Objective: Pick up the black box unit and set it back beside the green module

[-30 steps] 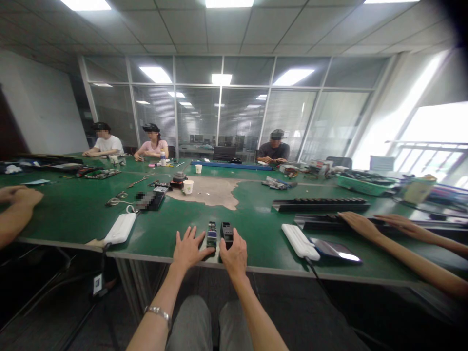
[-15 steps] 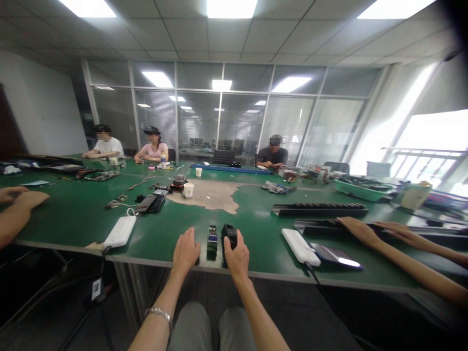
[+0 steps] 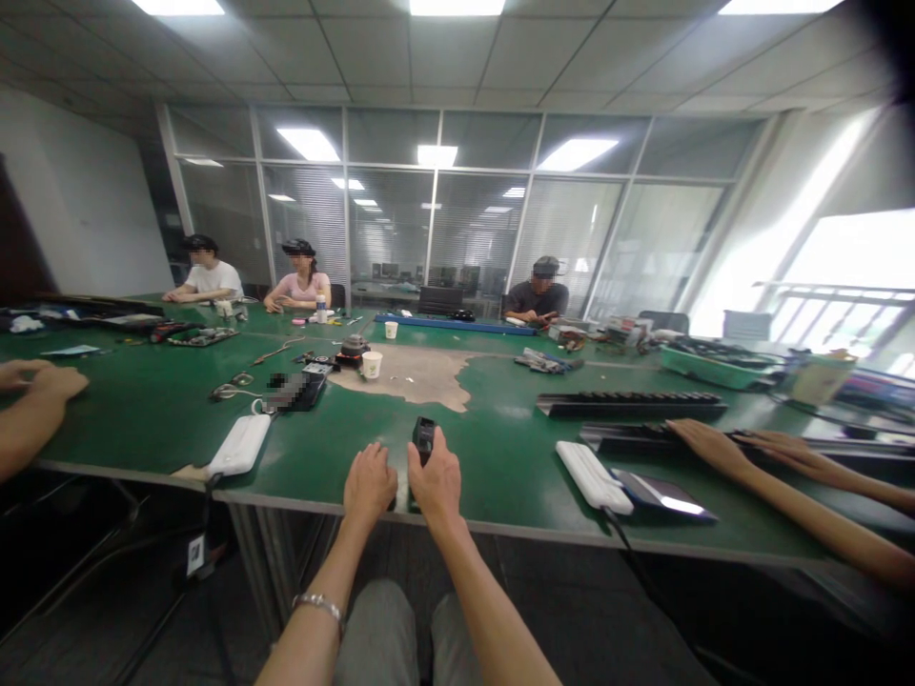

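Note:
My right hand (image 3: 434, 481) is closed round a small black boxy device (image 3: 424, 435) and holds it upright just above the green table (image 3: 500, 448) near the front edge. Only the device's top shows above my fingers. My left hand (image 3: 370, 484) lies close beside it, on the left, with its fingers curled down on the table. Whatever is beneath those fingers is hidden. The small green-and-blue module is out of sight between or under my hands.
A white power bank (image 3: 239, 445) lies to the left, a white bar-shaped pack (image 3: 593, 474) and a phone (image 3: 661, 495) to the right. Another person's hands (image 3: 715, 443) rest on a black tray (image 3: 629, 404) at right. A neighbour's hand (image 3: 43, 381) is at left. A paper cup (image 3: 372, 364) stands mid-table. Three people sit at the far side.
My right hand has picked up the black device and moved it left, towards my left hand. My left hand's spread fingers have closed, and the green-and-blue module is now covered.

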`<state>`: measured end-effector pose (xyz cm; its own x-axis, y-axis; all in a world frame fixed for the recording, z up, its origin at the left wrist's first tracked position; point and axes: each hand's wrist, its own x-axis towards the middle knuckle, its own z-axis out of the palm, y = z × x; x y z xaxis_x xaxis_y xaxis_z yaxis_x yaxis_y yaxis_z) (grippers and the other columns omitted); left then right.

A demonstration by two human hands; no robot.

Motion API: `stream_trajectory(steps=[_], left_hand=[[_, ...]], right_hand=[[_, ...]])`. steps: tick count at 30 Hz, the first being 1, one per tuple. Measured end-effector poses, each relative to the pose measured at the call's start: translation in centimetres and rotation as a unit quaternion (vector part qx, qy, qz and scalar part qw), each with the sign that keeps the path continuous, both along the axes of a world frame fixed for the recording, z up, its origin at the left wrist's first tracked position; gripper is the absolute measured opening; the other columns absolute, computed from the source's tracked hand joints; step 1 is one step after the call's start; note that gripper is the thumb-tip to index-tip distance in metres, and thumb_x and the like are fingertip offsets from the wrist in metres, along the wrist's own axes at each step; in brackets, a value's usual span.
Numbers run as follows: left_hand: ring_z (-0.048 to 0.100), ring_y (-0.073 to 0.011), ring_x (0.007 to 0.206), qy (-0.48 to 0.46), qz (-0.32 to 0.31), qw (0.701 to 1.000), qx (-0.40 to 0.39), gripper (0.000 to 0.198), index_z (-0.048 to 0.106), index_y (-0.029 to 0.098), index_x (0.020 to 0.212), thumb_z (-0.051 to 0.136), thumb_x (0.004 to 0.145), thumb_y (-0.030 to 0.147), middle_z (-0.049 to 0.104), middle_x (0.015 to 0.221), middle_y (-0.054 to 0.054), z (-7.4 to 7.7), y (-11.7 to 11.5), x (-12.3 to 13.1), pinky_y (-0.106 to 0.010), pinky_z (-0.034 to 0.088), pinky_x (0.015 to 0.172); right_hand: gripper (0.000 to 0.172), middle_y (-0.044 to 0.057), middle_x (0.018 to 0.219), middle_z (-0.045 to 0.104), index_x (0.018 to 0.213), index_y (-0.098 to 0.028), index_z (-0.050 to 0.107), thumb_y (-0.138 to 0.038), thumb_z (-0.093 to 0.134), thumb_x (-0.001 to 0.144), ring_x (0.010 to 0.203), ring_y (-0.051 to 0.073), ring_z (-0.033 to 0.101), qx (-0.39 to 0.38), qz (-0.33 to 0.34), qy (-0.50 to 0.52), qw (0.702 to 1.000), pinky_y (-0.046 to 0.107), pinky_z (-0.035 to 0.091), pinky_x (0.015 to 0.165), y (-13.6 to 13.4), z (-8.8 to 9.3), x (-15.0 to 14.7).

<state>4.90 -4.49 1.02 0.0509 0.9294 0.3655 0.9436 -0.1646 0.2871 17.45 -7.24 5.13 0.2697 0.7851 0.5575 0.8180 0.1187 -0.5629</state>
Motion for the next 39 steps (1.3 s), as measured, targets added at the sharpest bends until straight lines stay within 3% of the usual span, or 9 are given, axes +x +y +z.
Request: stream_trajectory(steps=[6,16,20,24,28,33,39], left_hand=[[0.045,-0.0238,0.137,0.003,-0.003,1.0,0.001,0.045,0.061,0.014,0.129,0.042,0.088,0.021,0.054,0.144,-0.013,-0.1,0.1,-0.2,-0.039,0.028,0.118],[0.042,-0.024,0.138,0.01,-0.014,1.0,-0.014,0.044,0.06,0.014,0.129,0.042,0.09,0.022,0.052,0.145,-0.013,-0.1,0.2,-0.3,-0.039,0.028,0.118],[0.047,-0.0238,0.132,0.019,-0.011,1.0,0.001,0.037,0.063,0.014,0.121,0.043,0.09,0.022,0.058,0.136,-0.014,0.7,-0.2,-0.1,-0.037,0.031,0.114],[0.058,-0.023,0.11,0.03,0.017,0.999,-0.029,0.025,0.066,0.017,0.103,0.045,0.089,0.021,0.066,0.112,-0.011,2.0,0.1,0.2,-0.035,0.043,0.097],[0.058,-0.0232,0.103,0.051,0.038,0.997,-0.032,0.022,0.065,0.018,0.097,0.044,0.09,0.021,0.064,0.106,-0.01,2.9,0.9,0.5,-0.033,0.045,0.084],[0.055,-0.0232,0.102,0.069,0.035,0.997,0.004,0.019,0.064,0.018,0.094,0.046,0.09,0.021,0.062,0.103,-0.009,2.7,2.0,0.6,-0.032,0.043,0.081],[0.054,-0.0241,0.102,0.06,0.032,0.997,0.028,0.023,0.067,0.019,0.097,0.045,0.093,0.028,0.061,0.104,-0.01,2.1,2.7,0.3,-0.034,0.044,0.084]], right_hand=[[0.058,0.021,0.117,0.067,0.14,-0.005,0.048,-0.038,0.05,0.092,0.102,0.031,0.063,0.003,-0.006,-0.038,0.999,0.038,0.043,0.089,0.2,-0.7,-0.8],[0.068,0.026,0.129,0.06,0.144,0.0,0.041,-0.04,0.052,0.09,0.113,0.033,0.06,-0.033,-0.016,-0.061,0.997,0.04,0.041,0.095,-0.8,-3.4,-0.7],[0.074,0.026,0.14,0.051,0.147,-0.001,0.037,-0.047,0.052,0.091,0.12,0.033,0.055,-0.024,-0.031,-0.053,0.998,0.04,0.039,0.098,-0.5,-3.2,-0.8],[0.069,0.025,0.133,0.058,0.145,0.001,0.041,-0.046,0.046,0.095,0.114,0.033,0.059,-0.042,-0.029,-0.055,0.997,0.04,0.042,0.095,-0.2,-3.1,-0.7],[0.062,0.025,0.13,0.061,0.142,0.001,0.044,-0.04,0.044,0.096,0.112,0.033,0.061,-0.033,-0.018,-0.056,0.998,0.041,0.044,0.094,-0.1,-3.4,-0.4],[0.063,0.026,0.126,0.062,0.14,0.005,0.046,-0.04,0.045,0.096,0.113,0.033,0.061,0.005,0.026,-0.028,0.999,0.043,0.045,0.097,0.5,-3.3,0.1],[0.068,0.025,0.126,0.062,0.145,0.001,0.041,-0.047,0.043,0.097,0.112,0.031,0.061,0.05,0.053,0.017,0.997,0.044,0.047,0.096,0.9,-1.5,0.7]])
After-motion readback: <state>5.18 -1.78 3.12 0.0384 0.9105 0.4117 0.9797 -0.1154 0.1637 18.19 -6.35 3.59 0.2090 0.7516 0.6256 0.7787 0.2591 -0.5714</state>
